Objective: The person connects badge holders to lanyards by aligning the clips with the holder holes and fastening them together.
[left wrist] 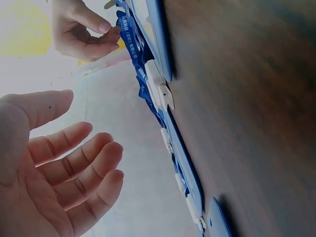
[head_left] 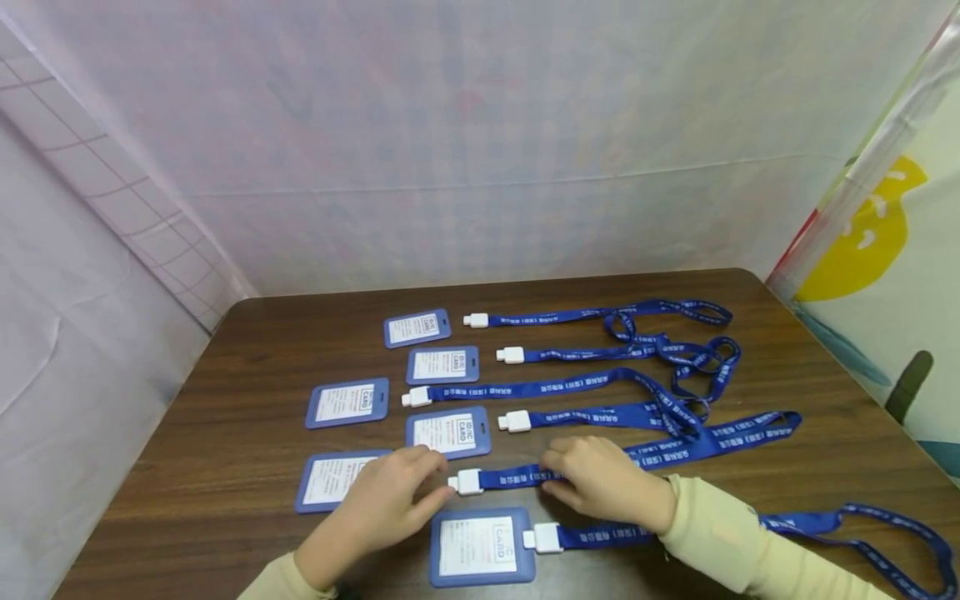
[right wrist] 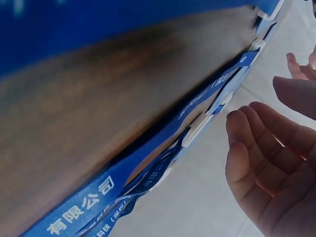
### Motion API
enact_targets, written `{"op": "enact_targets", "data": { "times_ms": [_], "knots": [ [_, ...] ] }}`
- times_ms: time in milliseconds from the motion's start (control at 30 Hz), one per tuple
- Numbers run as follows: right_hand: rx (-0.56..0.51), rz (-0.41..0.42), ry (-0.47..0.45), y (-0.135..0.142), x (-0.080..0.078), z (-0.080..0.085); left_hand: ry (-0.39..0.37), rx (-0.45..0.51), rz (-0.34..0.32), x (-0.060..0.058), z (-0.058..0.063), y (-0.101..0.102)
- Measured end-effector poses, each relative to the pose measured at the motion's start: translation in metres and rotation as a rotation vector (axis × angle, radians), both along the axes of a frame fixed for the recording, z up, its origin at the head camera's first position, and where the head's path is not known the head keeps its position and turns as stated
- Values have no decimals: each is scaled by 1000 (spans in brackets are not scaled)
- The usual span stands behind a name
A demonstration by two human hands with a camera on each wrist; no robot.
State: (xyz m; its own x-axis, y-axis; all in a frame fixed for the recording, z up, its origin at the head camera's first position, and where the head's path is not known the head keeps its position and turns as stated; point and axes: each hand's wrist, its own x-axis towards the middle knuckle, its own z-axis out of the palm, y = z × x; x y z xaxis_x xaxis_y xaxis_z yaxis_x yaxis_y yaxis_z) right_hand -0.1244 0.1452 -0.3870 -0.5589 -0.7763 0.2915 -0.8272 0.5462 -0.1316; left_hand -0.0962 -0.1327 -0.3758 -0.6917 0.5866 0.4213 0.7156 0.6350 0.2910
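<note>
My left hand (head_left: 393,492) hovers over the right end of a blue badge holder (head_left: 330,482), partly hiding it. In the left wrist view its fingers are relaxed and spread from the thumb, with nothing in the palm. Just right of its thumb lies a white lanyard clip (head_left: 469,482), apart from any holder. My right hand (head_left: 603,479) is over that clip's blue lanyard (head_left: 513,478), fingertips right at the strap in the head view. Its loosely bent fingers (right wrist: 247,148) hold nothing. Nearest the front, another badge holder (head_left: 482,546) has a white clip (head_left: 547,538) at its slot.
Several more badge holders (head_left: 442,364) lie on the left half of the brown wooden table (head_left: 225,433). Unjoined blue lanyards (head_left: 555,388) stretch to the right, their loops overlapping near one lanyard bundle (head_left: 701,362). Pale cloth (head_left: 480,167) hangs behind the table's back edge.
</note>
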Motion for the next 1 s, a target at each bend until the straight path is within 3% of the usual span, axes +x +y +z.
{"op": "enact_targets", "data": {
  "times_ms": [300,733,1000],
  "knots": [
    [26,-20,-5,0,-8,2,-1,-6,-9,0,0,0],
    [47,-30,-56,3,-23,4,33,2,-31,-1,-3,0],
    [53,-54,-40,3,-31,5,72,29,-52,-2,-6,0]
  ]
}}
